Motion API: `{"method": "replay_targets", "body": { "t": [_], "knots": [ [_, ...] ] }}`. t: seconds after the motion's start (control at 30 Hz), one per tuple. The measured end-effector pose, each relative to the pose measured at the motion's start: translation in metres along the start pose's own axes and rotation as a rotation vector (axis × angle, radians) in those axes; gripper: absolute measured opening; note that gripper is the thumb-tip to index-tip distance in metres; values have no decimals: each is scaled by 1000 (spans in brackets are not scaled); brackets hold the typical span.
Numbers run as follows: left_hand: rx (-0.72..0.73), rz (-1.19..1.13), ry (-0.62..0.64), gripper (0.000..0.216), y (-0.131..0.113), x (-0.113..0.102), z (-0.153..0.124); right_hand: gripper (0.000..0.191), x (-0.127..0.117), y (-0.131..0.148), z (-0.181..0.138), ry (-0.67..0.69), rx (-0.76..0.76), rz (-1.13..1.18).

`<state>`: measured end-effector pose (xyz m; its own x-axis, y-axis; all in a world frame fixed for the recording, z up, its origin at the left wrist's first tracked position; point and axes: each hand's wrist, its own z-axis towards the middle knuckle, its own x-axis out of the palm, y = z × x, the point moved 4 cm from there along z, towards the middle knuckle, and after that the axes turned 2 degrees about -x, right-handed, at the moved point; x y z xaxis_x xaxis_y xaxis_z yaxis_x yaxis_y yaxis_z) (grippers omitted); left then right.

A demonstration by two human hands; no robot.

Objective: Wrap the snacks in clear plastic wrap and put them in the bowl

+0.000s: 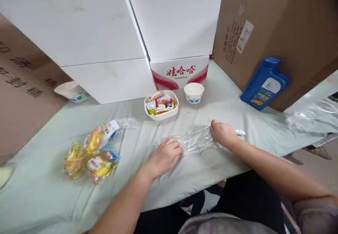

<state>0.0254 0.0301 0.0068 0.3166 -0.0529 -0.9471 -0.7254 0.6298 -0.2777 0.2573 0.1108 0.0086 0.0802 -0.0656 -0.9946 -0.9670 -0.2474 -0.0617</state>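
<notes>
A crumpled clear plastic bag [194,139] lies stretched sideways on the table in front of me. My left hand [169,153] is closed over its left part, fingers curled down against the tabletop. At the other end my right hand [223,132] pinches the plastic between closed fingers. A small white object [240,132] sticks out beyond the right hand; its kind cannot be made out. Farther back stands a white bowl [161,116] filled with wrapped snacks [164,104]. Beside it is a white paper cup [193,92] with a blue leaf pattern.
Several yellow snacks in clear packaging [96,153] lie at the left. White boxes [182,72] line the back, with a brown carton [248,40] at right. A blue bottle [265,86] leans there. Another paper cup [72,91] and loose clear plastic [301,119] lie near the sides.
</notes>
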Motion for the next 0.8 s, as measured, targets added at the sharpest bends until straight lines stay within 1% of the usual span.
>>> {"method": "replay_targets", "body": {
  "t": [0.07, 0.17, 0.23, 0.3, 0.33, 0.37, 0.43, 0.47, 0.5, 0.57, 0.67, 0.7, 0.73, 0.8],
  "knots": [
    [23, -5, 22, 20, -4, -2, -1, 27, 0, -4, 1, 28, 28, -2],
    [34, -12, 35, 22, -8, -5, -2, 27, -6, -6, -1, 6, 19, 5],
    [30, -22, 33, 23, -9, -7, -2, 26, -14, -2, -5, -81, -54, 22],
    [29, -34, 38, 21, -10, -8, -2, 23, -21, 9, -11, -223, -234, 83],
    [31, -45, 44, 19, -11, -9, -2, 23, -22, 16, -15, -280, -356, 137],
    [32, -63, 52, 17, -11, -11, -2, 23, -21, 24, -19, -309, -484, 201],
    [28, -106, 69, 16, -10, -14, -3, 26, -10, 39, -24, -272, -706, 318],
    [14, -120, 76, 16, -9, -15, -4, 29, -3, 44, -25, -234, -788, 354],
    [-9, -125, 91, 16, -6, -17, -6, 35, 4, 47, -24, -197, -833, 370],
    [-67, -131, 154, 15, 2, -22, -11, 46, 16, 46, -19, -136, -828, 363],
    [-175, -191, 256, 8, 18, -32, -22, 51, 22, 39, -10, -81, -742, 341],
    [-241, -200, 253, 5, 24, -37, -26, 51, 22, 36, -8, -72, -728, 338],
    [-331, -187, 228, 9, 32, -43, -30, 52, 22, 35, -8, -66, -724, 338],
    [-530, -124, 162, 24, 45, -54, -37, 52, 21, 33, -7, -64, -720, 347]
  ]
}}
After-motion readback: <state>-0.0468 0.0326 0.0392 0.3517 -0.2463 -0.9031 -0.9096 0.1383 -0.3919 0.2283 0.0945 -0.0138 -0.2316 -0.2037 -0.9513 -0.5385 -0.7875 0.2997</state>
